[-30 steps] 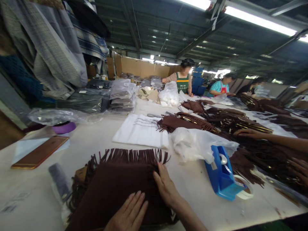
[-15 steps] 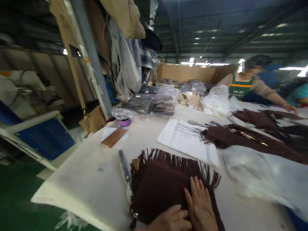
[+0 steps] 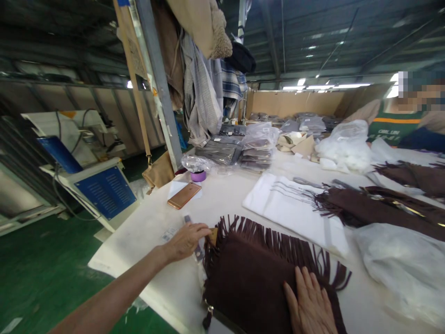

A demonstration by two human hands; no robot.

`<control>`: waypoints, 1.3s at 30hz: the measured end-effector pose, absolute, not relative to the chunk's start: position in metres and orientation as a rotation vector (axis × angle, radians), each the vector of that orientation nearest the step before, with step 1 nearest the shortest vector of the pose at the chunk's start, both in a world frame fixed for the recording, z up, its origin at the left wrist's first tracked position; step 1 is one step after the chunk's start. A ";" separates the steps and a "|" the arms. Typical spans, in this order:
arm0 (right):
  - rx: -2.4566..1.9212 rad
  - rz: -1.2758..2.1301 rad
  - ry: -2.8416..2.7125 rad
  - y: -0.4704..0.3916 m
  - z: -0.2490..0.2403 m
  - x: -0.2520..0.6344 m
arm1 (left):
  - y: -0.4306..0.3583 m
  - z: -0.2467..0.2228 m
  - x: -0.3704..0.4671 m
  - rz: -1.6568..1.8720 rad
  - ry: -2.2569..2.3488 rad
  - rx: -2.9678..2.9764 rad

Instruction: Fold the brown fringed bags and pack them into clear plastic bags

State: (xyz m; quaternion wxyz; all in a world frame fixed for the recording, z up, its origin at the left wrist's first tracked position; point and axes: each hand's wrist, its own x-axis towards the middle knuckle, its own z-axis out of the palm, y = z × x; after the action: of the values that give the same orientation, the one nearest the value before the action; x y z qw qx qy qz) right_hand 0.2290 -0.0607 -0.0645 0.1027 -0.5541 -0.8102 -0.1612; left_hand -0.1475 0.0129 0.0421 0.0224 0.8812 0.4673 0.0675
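A dark brown fringed bag [image 3: 253,278] lies on the white table [image 3: 139,241], its fringe pointing away and a zipper pull at its lower left corner. My right hand [image 3: 311,299] rests flat on the bag's right part, fingers spread. At the bag's upper left corner, my left hand [image 3: 187,241] has its fingers closed near a small tan tag [image 3: 213,236]; whether they grip it is hard to make out. Partly under that hand is a narrow strip in clear wrapping [image 3: 198,253].
Beyond the bag lie a phone [image 3: 184,195], purple tape [image 3: 198,176], white cloth [image 3: 295,208], brown fringed pieces [image 3: 368,204] and clear plastic [image 3: 403,260]. Wrapped stacks [image 3: 257,148] stand farther back. A person in a green apron [image 3: 394,125] is at the right. A metal post [image 3: 160,88] rises at left.
My left hand has moved from the bag's near edge to its upper left corner. My right hand still lies on the bag. The camera view has turned left.
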 end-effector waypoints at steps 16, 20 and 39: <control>-1.562 -0.618 -2.432 -0.063 -0.062 0.230 | 0.035 0.042 -0.157 -0.148 1.525 2.851; -1.572 -0.656 -2.436 -0.061 -0.065 0.230 | 0.018 0.035 -0.174 -0.105 1.795 2.830; -1.581 -0.628 -2.414 -0.060 -0.062 0.230 | -0.094 0.057 -0.125 0.496 1.671 2.724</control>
State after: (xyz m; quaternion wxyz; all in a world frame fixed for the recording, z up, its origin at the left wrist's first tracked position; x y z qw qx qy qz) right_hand 0.2303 -0.0602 -0.0624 0.0938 -0.5331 -0.8138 -0.2116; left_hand -0.1249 -0.0938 0.0573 -0.0463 0.8414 0.5162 0.1531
